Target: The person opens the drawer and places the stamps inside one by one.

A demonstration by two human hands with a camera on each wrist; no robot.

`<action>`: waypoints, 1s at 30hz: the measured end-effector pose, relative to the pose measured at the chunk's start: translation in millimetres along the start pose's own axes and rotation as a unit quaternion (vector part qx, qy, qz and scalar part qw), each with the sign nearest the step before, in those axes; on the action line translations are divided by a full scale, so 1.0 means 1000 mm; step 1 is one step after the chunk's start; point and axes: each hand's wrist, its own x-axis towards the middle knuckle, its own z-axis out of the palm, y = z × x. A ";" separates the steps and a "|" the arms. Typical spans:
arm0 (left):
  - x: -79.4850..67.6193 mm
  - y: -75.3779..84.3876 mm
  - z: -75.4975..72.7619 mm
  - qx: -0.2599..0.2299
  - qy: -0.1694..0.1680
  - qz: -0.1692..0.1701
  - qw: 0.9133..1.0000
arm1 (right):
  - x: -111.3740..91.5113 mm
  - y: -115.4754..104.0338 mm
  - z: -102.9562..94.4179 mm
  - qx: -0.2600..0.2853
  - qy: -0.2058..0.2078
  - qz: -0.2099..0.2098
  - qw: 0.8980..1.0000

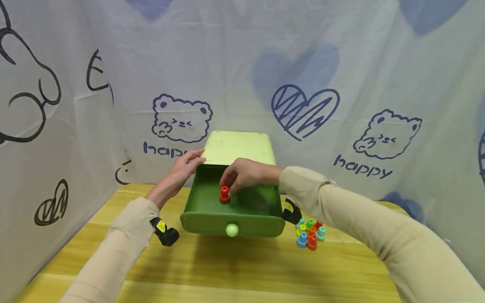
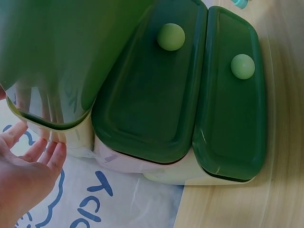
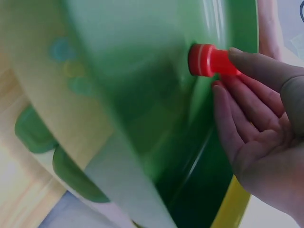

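My right hand (image 1: 244, 173) reaches into the pulled-out top green drawer (image 1: 233, 221) of a small cabinet (image 1: 240, 148) with a pale yellow-green top. Between thumb and fingers it pinches a small red peg (image 3: 202, 60), whose wide base is at the drawer's floor. Whether the base touches the floor I cannot tell for certain. My left hand (image 1: 185, 168) steadies the cabinet's upper left side, fingers fairly straight against the casing. In the left wrist view, those fingertips (image 2: 56, 154) lie along the casing edge beside the drawer.
Several coloured pegs (image 1: 311, 232) stand in a cluster on the wooden table (image 1: 235, 273), right of the cabinet. Two shut drawers (image 2: 147, 95) with round pale knobs lie below the top one. A printed cloth (image 1: 235, 75) hangs close behind the cabinet.
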 end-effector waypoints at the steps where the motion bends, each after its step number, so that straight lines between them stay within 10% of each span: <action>1: 0.001 0.000 0.001 -0.001 0.000 0.002 1.000 | -0.003 0.000 -0.002 0.001 -0.001 0.003 1.000; 14: 0.003 0.002 0.002 0.003 0.005 0.006 1.000 | -0.047 0.006 -0.007 0.043 0.057 -0.005 0.997; 21: 0.000 0.001 0.001 0.009 0.005 -0.003 1.000 | -0.079 0.013 -0.023 0.162 0.178 -0.038 0.970; 30: 0.001 0.002 0.003 0.007 0.002 0.004 1.000 | -0.118 0.045 -0.032 0.177 0.245 -0.001 0.953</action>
